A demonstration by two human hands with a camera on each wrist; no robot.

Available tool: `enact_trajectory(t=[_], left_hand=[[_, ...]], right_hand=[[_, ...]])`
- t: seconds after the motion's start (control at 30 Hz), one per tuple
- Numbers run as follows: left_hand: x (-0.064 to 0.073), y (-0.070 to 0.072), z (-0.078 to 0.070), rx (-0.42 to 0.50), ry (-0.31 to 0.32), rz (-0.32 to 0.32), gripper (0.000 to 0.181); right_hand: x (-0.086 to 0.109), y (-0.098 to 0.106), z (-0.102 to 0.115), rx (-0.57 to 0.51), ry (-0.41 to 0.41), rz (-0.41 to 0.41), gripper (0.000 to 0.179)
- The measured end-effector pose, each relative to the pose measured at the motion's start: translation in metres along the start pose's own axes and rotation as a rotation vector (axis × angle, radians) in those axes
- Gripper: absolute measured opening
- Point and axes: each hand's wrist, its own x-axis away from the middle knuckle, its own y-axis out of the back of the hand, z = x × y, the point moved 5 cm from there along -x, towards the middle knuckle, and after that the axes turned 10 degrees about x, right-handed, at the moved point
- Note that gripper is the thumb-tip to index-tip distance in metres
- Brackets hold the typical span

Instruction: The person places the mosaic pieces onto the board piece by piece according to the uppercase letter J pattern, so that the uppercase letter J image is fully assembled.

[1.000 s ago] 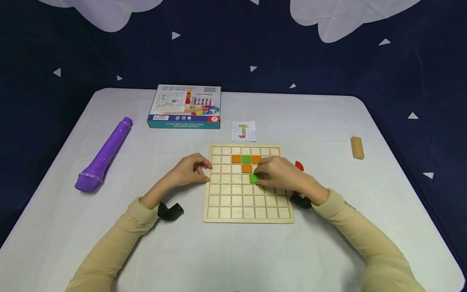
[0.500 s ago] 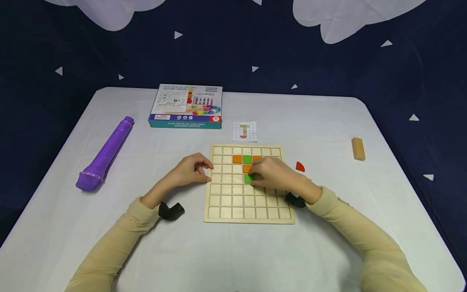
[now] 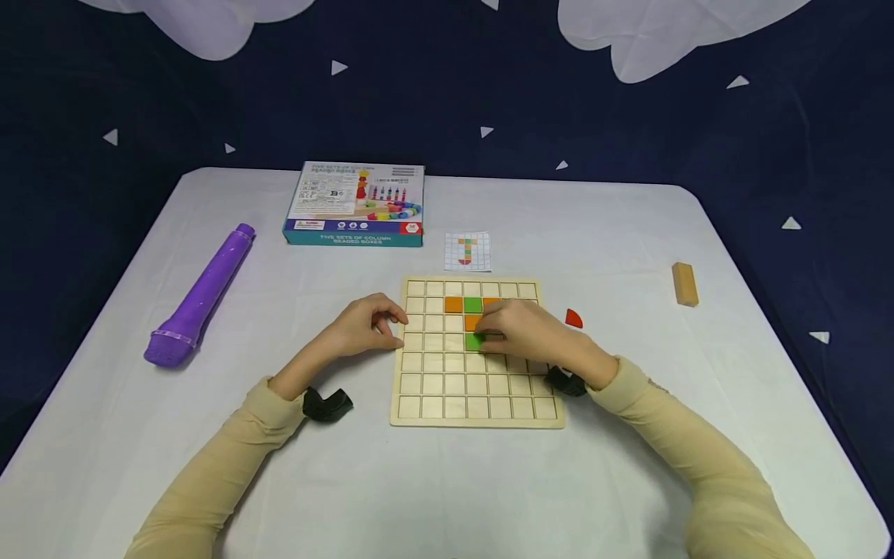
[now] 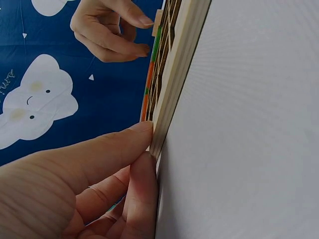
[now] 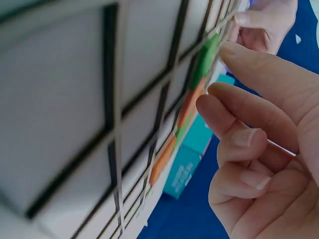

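A wooden grid board (image 3: 430, 384) carries two green and several orange square tiles. My left hand (image 3: 363, 324) holds its left edge, thumb and index fingertips against the rim in the left wrist view. My right hand (image 3: 527, 330) is over the board, beside the lower green tile (image 3: 472, 342). In the right wrist view, this green tile (image 5: 204, 59) lies in its cell; thumb and fingertips are apart, with nothing between them. An orange tile (image 3: 471, 323) lies just above it and another orange tile (image 3: 453, 305) farther left. The right hand partly covers the upper right orange tile (image 3: 490, 302).
A small card (image 3: 467, 251) with a coloured J pattern lies behind the board. A red quarter-round piece (image 3: 573, 318) is right of it, and a wooden block (image 3: 685, 284) farther right. A purple microphone (image 3: 202, 295) and a toy box (image 3: 355, 203) stand left and back.
My right hand has moved slightly left, bringing the lower green tile into the cell under the orange one; its fingers are now apart from it. The left hand stays at the board's edge.
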Motion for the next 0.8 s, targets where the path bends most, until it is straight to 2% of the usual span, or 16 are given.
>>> enact_trajectory(t=[0.2,0.4,0.57,0.8], left_hand=[[0.000,0.000,0.000,-0.007,0.008,-0.007,0.032],[0.000,0.000,0.001,-0.017,0.001,-0.010,0.032],[0.000,-0.001,0.001,-0.020,0.002,-0.008,0.032],[-0.001,-0.001,0.003,-0.025,-0.001,-0.008,0.031]], right_hand=[[0.017,0.007,-0.013,-0.036,-0.010,-0.043,0.014],[0.040,0.009,-0.026,-0.055,-0.076,-0.067,0.014],[0.063,0.010,-0.038,-0.037,-0.156,-0.071,0.015],[0.095,0.013,-0.053,0.018,-0.171,-0.161,0.014]])
